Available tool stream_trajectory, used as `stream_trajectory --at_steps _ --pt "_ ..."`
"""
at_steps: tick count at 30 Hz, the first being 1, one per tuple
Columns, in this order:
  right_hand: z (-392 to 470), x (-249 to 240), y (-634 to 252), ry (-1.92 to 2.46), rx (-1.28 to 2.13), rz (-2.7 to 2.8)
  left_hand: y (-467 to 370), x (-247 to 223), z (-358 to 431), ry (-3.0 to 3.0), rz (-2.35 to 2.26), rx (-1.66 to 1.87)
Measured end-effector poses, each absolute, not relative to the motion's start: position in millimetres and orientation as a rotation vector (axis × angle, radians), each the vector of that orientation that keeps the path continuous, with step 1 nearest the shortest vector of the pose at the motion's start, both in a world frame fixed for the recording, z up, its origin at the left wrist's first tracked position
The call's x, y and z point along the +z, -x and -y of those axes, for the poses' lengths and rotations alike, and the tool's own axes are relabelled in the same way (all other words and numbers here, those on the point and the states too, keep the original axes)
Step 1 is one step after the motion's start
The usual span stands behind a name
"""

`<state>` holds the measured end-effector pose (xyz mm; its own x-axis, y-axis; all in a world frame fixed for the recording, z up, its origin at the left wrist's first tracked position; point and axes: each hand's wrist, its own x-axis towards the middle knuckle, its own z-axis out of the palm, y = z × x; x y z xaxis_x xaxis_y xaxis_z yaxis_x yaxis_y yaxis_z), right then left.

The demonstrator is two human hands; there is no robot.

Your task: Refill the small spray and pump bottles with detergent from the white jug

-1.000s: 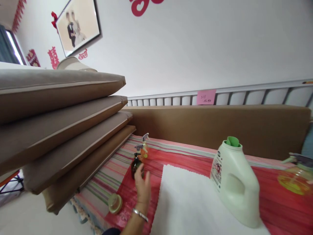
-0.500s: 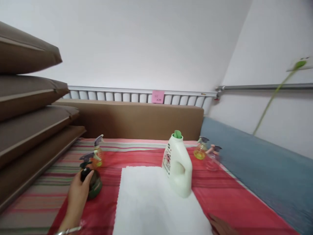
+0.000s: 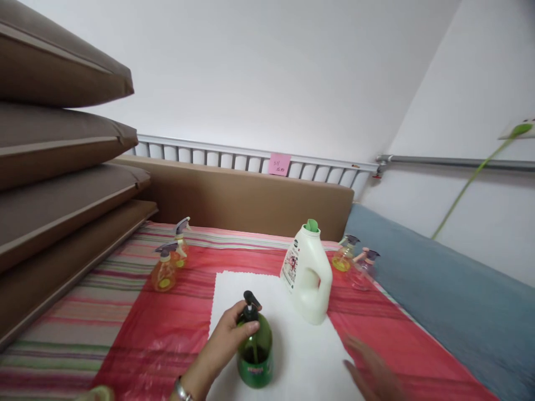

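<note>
My left hand (image 3: 236, 332) grips the black pump neck of a green bottle (image 3: 257, 362), which is upright over the white cloth (image 3: 292, 351). Dark liquid shows inside it. At the lower right my right hand (image 3: 371, 370), blurred, has its fingers apart and holds nothing, beside the cloth's right edge. A white jug (image 3: 311, 284) with a green spout stands at the cloth's back right, between and beyond my hands.
Two spray bottles (image 3: 164, 273) stand at the left on the red cover (image 3: 159, 323); two pump bottles (image 3: 343, 257) are at the right. Brown cushions (image 3: 62, 189) are stacked at the left. A blue surface (image 3: 438, 278) runs along the right.
My left hand has moved right with the green bottle, from beside the spray bottles to over the white cloth. More of my right hand shows. The view has shifted slightly.
</note>
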<state>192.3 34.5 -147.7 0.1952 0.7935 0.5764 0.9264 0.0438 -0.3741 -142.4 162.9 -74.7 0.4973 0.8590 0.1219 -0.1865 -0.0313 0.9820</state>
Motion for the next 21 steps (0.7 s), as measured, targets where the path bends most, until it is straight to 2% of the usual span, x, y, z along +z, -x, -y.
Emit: stream_trajectory --at_steps 4,8,12,17,21 --pt "-46.8 -102.6 -89.2 1.712 0.436 1.700 129.7 -69.9 -145.0 -1.351 -0.538 0.871" --pt "-62.7 -82.2 -27.4 1.464 0.822 1.574 121.0 -70.5 -130.6 -1.238 -0.445 0.953" --pt "-66.7 -91.9 -21.5 1.363 0.870 1.515 126.0 -71.8 -125.2 -1.226 -0.461 0.992" --pt "-67.3 -99.5 -29.0 1.278 0.875 1.557 136.4 -64.1 -133.1 -1.310 -0.369 0.865" --pt "-70.8 -99.8 -26.0 1.356 0.842 1.564 128.0 -64.8 -139.3 -1.370 -0.498 0.949"
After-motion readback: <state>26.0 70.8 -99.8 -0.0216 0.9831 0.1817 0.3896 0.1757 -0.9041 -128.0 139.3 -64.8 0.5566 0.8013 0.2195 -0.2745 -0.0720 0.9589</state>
